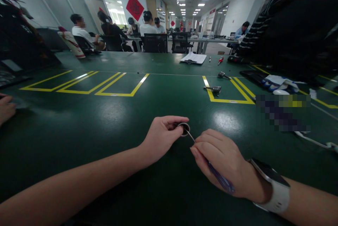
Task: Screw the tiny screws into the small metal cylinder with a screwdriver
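Just above the green table, my left hand (163, 136) grips a small round metal part (186, 127) between thumb and fingers, its ring-shaped open end turned to the right. My right hand (220, 161) is wrapped round a screwdriver (221, 178) with a dark translucent purple handle. The thin metal shaft points up and left, and its tip reaches the ring's opening; the exact contact inside is too small to tell. Farther back, a metal part with a rod (213, 89) lies in a yellow-taped box, and a similar metal part (224, 75) lies behind it.
Yellow tape outlines mark the green table (126, 113). A clipboard with papers (194, 58) and a red screwdriver (220, 60) lie at the back. Gloves (281, 83) and a white cable (314, 142) are on the right. Another person's hand (6, 108) rests at the left edge.
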Demonstrator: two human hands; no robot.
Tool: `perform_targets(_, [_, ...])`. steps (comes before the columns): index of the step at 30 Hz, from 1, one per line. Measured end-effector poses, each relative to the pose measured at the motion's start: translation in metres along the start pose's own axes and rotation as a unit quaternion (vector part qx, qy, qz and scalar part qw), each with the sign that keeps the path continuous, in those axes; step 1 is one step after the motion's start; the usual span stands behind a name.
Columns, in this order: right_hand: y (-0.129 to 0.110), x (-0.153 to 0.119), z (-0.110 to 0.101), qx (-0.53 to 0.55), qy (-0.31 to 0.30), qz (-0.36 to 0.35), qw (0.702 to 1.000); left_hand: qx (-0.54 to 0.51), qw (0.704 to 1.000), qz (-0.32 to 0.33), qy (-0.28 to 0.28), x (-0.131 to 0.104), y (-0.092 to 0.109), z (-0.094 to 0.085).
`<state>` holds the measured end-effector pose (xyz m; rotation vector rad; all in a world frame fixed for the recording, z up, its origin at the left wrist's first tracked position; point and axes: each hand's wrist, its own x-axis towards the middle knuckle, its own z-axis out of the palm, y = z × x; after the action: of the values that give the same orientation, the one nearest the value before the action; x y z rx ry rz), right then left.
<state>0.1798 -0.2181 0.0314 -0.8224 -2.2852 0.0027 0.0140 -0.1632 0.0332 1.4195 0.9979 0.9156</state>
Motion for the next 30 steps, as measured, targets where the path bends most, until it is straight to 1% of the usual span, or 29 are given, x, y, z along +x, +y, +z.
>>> perform_targets(4, [0.000,-0.001,0.002,-0.027,-0.004,0.004,1.000,0.005,1.000,0.002,0.001,0.001,-0.001,0.000])
perform_targets(10, [0.000,-0.003,0.004,-0.044,0.014,-0.011,0.999,0.006,1.000,0.012,-0.001,0.000,-0.002,0.000])
perform_targets(17, [0.001,0.000,0.001,-0.015,0.014,-0.004,1.000,0.003,1.000,0.002,0.001,0.001,-0.002,0.000])
perform_targets(22, [0.002,-0.002,0.001,0.002,0.006,0.004,1.000,0.002,1.000,0.008,-0.011,0.005,-0.003,-0.002])
perform_targets(26, [0.002,-0.002,0.000,0.021,0.018,-0.005,1.000,0.006,1.000,0.022,-0.008,0.011,-0.008,-0.005])
perform_targets(30, [0.005,0.000,-0.004,0.031,0.025,0.013,0.999,0.031,0.997,0.053,-0.043,0.023,-0.020,-0.012])
